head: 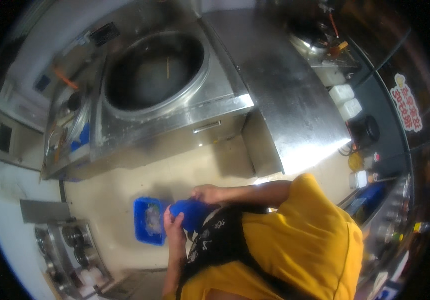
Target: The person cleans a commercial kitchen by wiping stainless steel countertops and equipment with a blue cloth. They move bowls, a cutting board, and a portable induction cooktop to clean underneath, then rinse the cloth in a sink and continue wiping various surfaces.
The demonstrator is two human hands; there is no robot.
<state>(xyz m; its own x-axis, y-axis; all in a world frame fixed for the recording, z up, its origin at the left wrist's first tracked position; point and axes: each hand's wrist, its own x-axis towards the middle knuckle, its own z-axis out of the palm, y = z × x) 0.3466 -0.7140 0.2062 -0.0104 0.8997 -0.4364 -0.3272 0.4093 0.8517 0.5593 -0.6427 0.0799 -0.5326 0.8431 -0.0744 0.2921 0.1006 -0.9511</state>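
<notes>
A bunched blue cloth [190, 214] is between my two hands, in front of the black apron [215, 240] with white writing. My left hand [175, 224] grips its left side, thumb on top. At its upper edge, my right hand [206, 194] is closed on the cloth, fingers partly hidden. Just left of my left hand, a blue plastic bin [137, 221] stands on the tiled floor, holding clear plastic and scraps. A large round wok [155, 75] is set in the steel stove counter [215, 90] beyond, with a thin stick in it.
To the right of the wok runs a steel worktop [275, 86]. White containers [342, 93] and jars line the far right. At lower left is a rack [95, 243] with several metal pots. Utensils and a blue item [82, 137] lie on the left counter.
</notes>
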